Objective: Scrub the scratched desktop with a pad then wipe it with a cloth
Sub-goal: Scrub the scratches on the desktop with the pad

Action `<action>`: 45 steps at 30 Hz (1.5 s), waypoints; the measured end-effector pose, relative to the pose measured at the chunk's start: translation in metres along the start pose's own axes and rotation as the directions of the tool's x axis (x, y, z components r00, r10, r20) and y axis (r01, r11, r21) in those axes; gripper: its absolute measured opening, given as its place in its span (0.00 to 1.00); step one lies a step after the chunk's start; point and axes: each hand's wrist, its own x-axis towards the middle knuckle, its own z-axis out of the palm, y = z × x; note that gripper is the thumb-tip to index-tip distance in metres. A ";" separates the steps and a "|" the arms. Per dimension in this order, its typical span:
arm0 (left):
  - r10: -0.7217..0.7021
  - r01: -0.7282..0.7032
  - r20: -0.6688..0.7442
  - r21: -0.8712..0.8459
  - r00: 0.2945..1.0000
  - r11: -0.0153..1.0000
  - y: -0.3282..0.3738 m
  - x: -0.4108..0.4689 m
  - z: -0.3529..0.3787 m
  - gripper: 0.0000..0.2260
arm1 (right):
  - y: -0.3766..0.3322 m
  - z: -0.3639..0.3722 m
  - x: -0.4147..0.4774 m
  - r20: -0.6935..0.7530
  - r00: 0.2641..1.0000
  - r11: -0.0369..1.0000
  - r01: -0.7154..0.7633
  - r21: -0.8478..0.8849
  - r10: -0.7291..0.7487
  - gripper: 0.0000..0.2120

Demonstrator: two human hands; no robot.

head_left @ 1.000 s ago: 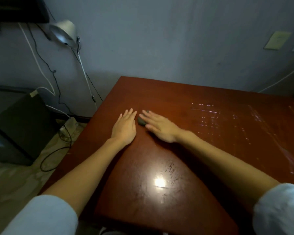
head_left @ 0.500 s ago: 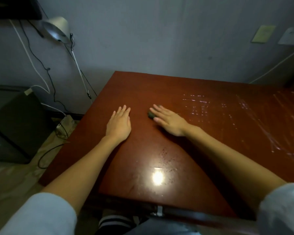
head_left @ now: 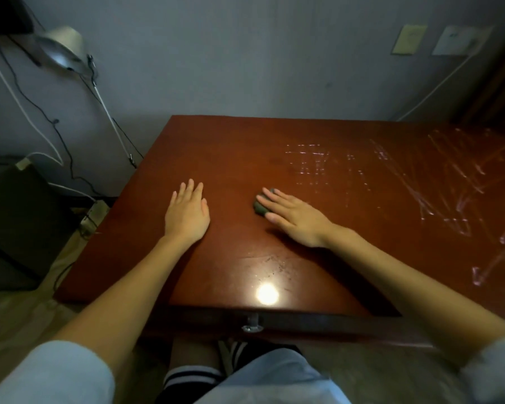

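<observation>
A reddish-brown desktop [head_left: 233,158] fills the middle of the head view, with pale scratch marks [head_left: 420,185] across its centre and right side. A small dark green pad [head_left: 259,207] lies on the wood. My right hand [head_left: 298,218] presses flat on the pad with straight fingers, covering most of it. My left hand [head_left: 187,214] rests flat on the bare desktop, a hand's width to the left of the pad, fingers straight. No cloth is in view.
A desk lamp [head_left: 62,46] and several cables hang by the wall at the left. A dark box [head_left: 15,223] and a power strip [head_left: 95,214] sit on the floor left of the desk. A drawer knob [head_left: 252,323] sticks out below the front edge.
My right hand has slid the pad to the right, away from my left hand. My left hand has stayed flat on the desk. The camera has tilted down.
</observation>
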 end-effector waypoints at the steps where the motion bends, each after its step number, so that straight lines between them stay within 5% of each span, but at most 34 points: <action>1: -0.003 0.003 0.004 0.006 1.000 1.000 0.001 -0.003 0.000 0.23 | -0.013 0.006 0.004 -0.005 1.000 1.000 0.020 -0.013 -0.020 0.25; 7: -0.082 0.081 0.074 0.016 0.994 0.997 0.025 -0.019 -0.003 0.24 | -0.084 0.037 -0.068 -0.028 0.952 0.952 0.306 -0.002 -0.306 0.26; 13: 0.130 -0.127 0.112 -0.031 0.985 0.991 0.083 -0.021 -0.003 0.25 | -0.027 0.015 -0.129 -0.047 0.999 1.000 -0.005 0.003 0.005 0.28; 17: 0.219 -0.214 0.077 -0.064 0.973 0.975 0.099 -0.028 0.009 0.23 | -0.019 0.018 -0.105 -0.103 0.986 0.991 -0.127 0.034 0.130 0.39; 24: 0.241 -0.236 0.052 -0.085 0.969 0.968 0.095 -0.033 0.010 0.22 | -0.073 0.039 -0.135 -0.110 0.992 0.998 0.063 0.015 -0.061 0.28; 32: 0.223 -0.221 0.035 -0.064 0.974 0.973 0.097 -0.034 0.014 0.22 | -0.005 0.017 -0.145 -0.173 0.952 0.967 -0.241 0.076 0.251 0.39; 35: 0.224 -0.221 0.039 -0.069 0.974 0.973 0.097 -0.034 0.013 0.22 | -0.020 0.023 -0.109 -0.188 0.957 0.974 -0.226 0.002 0.223 0.41; 40: 0.228 -0.225 0.030 -0.066 0.973 0.972 0.096 -0.036 0.014 0.22 | -0.051 0.033 -0.150 -0.090 0.995 0.999 0.038 -0.034 -0.041 0.29; 45: 0.215 -0.214 0.008 -0.058 0.977 0.975 0.097 -0.035 0.017 0.22 | 0.010 0.008 -0.144 -0.120 0.983 0.990 -0.141 -0.026 0.137 0.36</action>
